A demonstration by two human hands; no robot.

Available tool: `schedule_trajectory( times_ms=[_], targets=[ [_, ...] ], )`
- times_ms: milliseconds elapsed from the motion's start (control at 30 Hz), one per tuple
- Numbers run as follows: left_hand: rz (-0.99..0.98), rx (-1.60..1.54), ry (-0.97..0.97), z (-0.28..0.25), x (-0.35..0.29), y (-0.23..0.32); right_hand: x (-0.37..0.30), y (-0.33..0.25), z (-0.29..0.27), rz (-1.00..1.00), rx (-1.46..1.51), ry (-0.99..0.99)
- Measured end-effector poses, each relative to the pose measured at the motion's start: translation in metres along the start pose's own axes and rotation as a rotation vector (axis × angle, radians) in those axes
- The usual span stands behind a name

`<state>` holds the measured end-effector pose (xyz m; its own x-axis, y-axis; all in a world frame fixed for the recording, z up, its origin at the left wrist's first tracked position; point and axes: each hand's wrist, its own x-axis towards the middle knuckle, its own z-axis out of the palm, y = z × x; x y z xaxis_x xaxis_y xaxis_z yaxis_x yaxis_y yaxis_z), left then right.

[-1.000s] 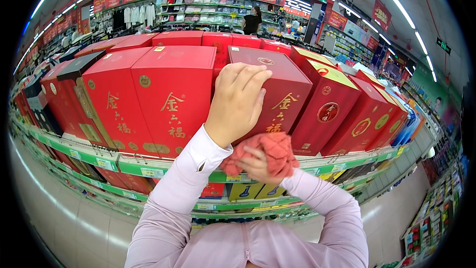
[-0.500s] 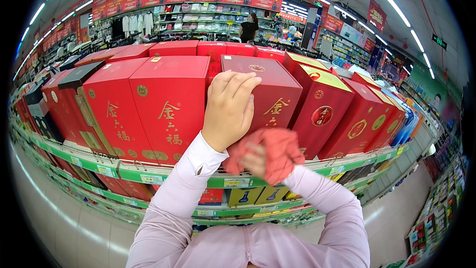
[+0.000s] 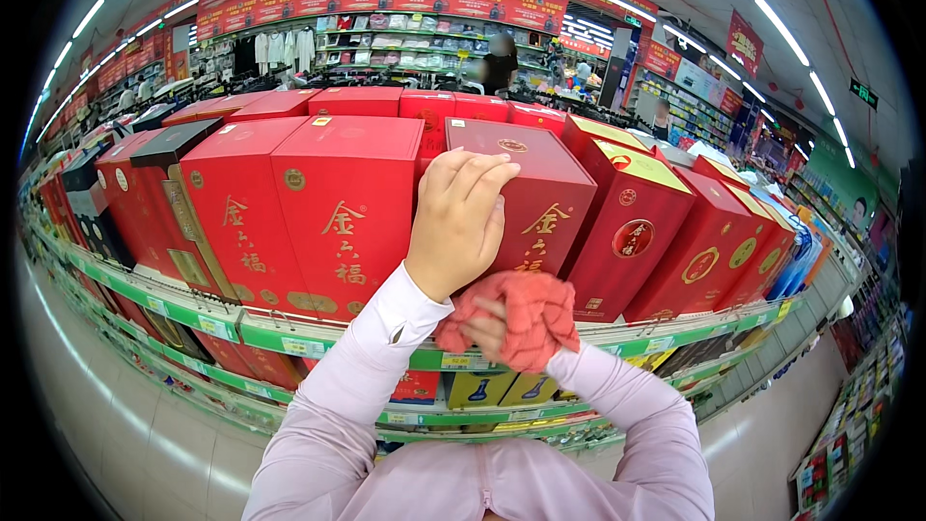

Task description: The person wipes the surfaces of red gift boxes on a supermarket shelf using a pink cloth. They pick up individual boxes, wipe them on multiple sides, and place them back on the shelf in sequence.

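A dark red gift box (image 3: 552, 177) with gold lettering stands on the shelf in front of me. My left hand (image 3: 457, 222) is laid over its left side, fingers curled across the top edge and steadying it. Low against the same box's front, my right hand (image 3: 489, 328) grips a crumpled red cloth (image 3: 536, 311). The cloth covers part of the box's bottom and hides some of the fingers. Close by on the left are two bright red boxes (image 3: 352, 193); a red box with a yellow-green top (image 3: 629, 222) stands on the right.
A green price-tag strip (image 3: 275, 336) runs along the shelf's front edge. Further boxes stand behind and to both sides, including a black-topped one (image 3: 174, 147). Lower shelves hold yellow boxes (image 3: 479, 390). In the background, a person in black (image 3: 500, 69) stands near the racks.
My right hand has moved the cloth slightly left and down along the front of the dark red box. My left hand keeps its place on the box. The view has shifted a little.
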<state>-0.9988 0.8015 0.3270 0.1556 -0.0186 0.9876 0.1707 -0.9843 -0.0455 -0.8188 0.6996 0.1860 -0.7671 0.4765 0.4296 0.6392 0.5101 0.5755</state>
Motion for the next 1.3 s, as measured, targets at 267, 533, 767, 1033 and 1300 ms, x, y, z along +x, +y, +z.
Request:
schedule_trajectory(
  times_ms=[267,533,767,1033,1300],
  targets=[
    [0.014,-0.001,-0.01,-0.012,-0.003,0.007,0.075,0.074,-0.122,0.417,-0.113,0.481],
    [0.067,0.013,0.006,-0.028,-0.011,0.032,0.114,0.132,-0.164,0.314,0.467,0.207],
    [0.084,0.053,0.025,-0.035,-0.025,0.054,0.129,0.158,-0.159,0.243,0.262,0.088],
    [0.225,0.173,0.119,-0.049,-0.065,0.077,0.12,0.078,-0.21,0.21,0.279,-0.041],
    [0.18,0.119,0.07,-0.043,-0.047,0.055,0.093,0.071,-0.208,0.272,0.272,0.009]
  ],
)
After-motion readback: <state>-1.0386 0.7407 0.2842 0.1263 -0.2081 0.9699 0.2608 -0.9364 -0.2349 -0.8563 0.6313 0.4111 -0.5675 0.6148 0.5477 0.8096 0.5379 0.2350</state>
